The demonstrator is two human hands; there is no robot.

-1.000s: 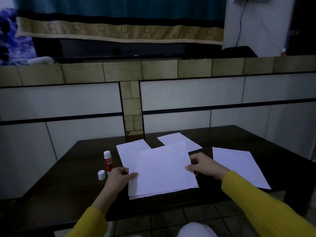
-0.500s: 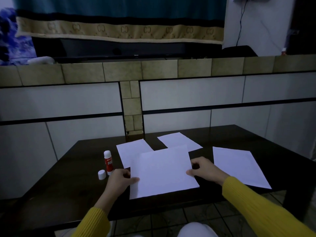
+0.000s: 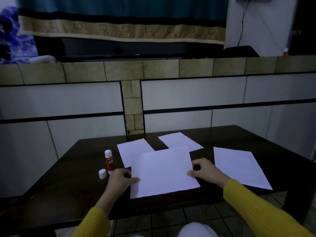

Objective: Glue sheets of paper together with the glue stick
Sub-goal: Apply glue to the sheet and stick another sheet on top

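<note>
- The left hand (image 3: 121, 179) pinches the left edge of the front sheet (image 3: 162, 171), thumb on top and fingers curled beneath.
- The right hand (image 3: 206, 171) grips the same sheet's right edge, thumb tip on the paper.
- This sheet lies between the two hands on the dark counter (image 3: 71, 177), its near edge close to the counter's front edge.
- The glue stick (image 3: 108, 161) stands upright just beyond and left of the left hand, uncapped; its white cap (image 3: 102, 173) sits just beside it, left of the hand.
- A second sheet (image 3: 132, 150) lies partly under the front sheet, beyond the left hand.
- A third sheet (image 3: 179, 141) lies farther back.
- A fourth sheet (image 3: 239, 168) lies right of the right hand, apart from it.
- Bare counter opens left of the glue stick.
- The red label's white writing is too blurred to read.
</note>
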